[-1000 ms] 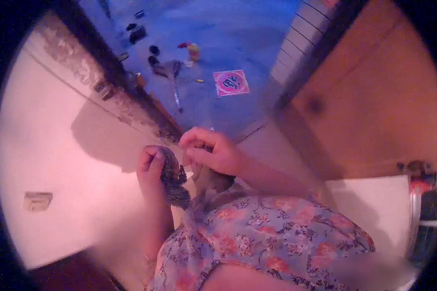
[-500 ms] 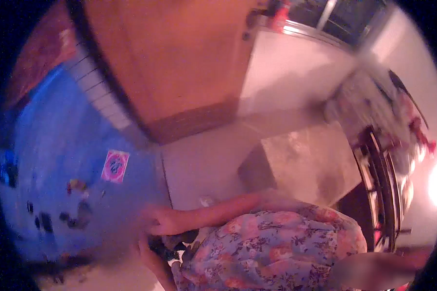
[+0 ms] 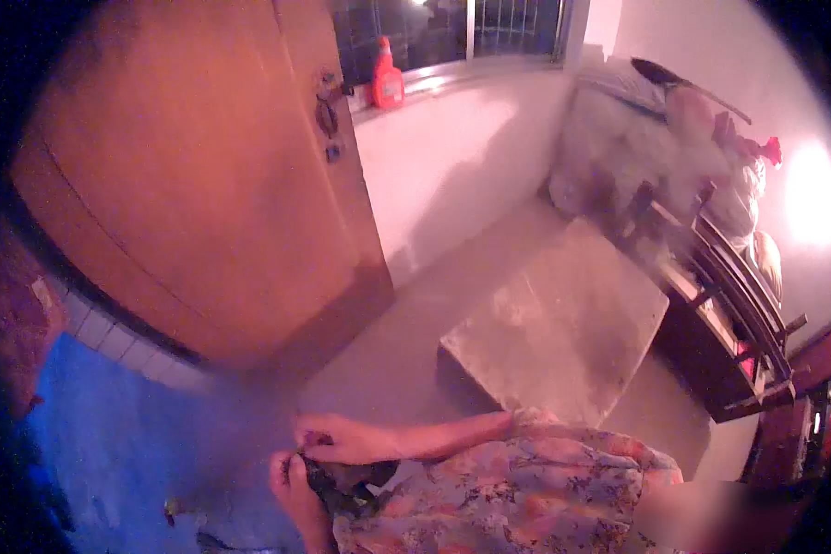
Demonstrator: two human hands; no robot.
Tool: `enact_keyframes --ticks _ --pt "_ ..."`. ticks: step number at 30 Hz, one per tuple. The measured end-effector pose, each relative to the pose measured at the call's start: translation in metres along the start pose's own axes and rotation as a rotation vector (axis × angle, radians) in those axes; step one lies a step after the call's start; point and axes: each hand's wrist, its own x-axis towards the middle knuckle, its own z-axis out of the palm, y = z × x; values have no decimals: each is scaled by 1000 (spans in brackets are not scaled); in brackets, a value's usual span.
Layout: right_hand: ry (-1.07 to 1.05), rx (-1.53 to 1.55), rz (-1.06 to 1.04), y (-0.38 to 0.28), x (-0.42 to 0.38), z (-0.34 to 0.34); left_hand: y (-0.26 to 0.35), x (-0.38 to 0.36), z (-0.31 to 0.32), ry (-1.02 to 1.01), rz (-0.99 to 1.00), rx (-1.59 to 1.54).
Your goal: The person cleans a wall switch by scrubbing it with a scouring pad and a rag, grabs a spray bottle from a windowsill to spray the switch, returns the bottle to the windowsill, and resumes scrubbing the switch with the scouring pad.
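Near the bottom centre-left, my right hand (image 3: 334, 438) is closed, its fingers curled together at the edge of a dark, cloth-like item (image 3: 343, 487). Just below it, my left hand (image 3: 293, 480) has its fingers bent against the same item, close to the right fingertips. The dark item hangs between the hands and a floral garment (image 3: 526, 494), with a pale patch at its right side. Its exact shape cannot be made out.
An orange-brown door (image 3: 203, 175) stands upper left, beside a windowsill with a red spray bottle (image 3: 389, 85). A large pale block (image 3: 563, 319) lies on the floor. Wooden furniture (image 3: 725, 295) and piled cloth (image 3: 619, 138) are at right; blue floor (image 3: 129, 443) is at left.
The view has swung, so the door and block sit lower and the red bottle shows whole. The pink printed square has left the view. Both hands remain close together at the dark item.
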Motion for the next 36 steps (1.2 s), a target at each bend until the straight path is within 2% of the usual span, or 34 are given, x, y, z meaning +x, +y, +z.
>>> enact_keyframes --ticks 2,3,5,7,8,12,14,18,20,23,26,28,30,33,36 --pt "55 -6 -15 8 -1 -9 2 6 12 8 -105 0" --pt "66 -12 -14 26 16 -32 -9 38 24 -4 -104 -2" --pt "134 85 149 27 20 -46 -13 44 25 -71 -200 156" --pt "180 184 167 31 28 -55 -40 51 22 -118 -176 85" --pt "240 290 188 30 34 -58 -39 55 24 -178 -154 24" --pt "265 312 121 15 57 -64 -12 77 36 -273 -94 59" --pt "334 311 101 21 61 -66 -18 90 43 -488 -57 -92" --pt "342 265 80 24 65 -80 -27 105 61 -645 -46 -188" --pt "365 21 90 25 67 -91 -22 113 70 -700 -211 -167" --pt "450 -167 46 20 68 -106 -43 136 82 -794 -272 -278" --pt "490 -156 84 46 68 -159 -49 158 101 -755 -347 -225" --pt "612 -153 12 56 69 -200 -53 176 114 -758 -354 -231" --pt "745 -152 49 51 74 -240 -60 200 122 -761 -359 -230" --pt "830 -96 104 36 82 -289 -78 222 126 -761 -367 -154" --pt "929 -160 93 37 102 -332 -80 235 128 -727 -401 -272"
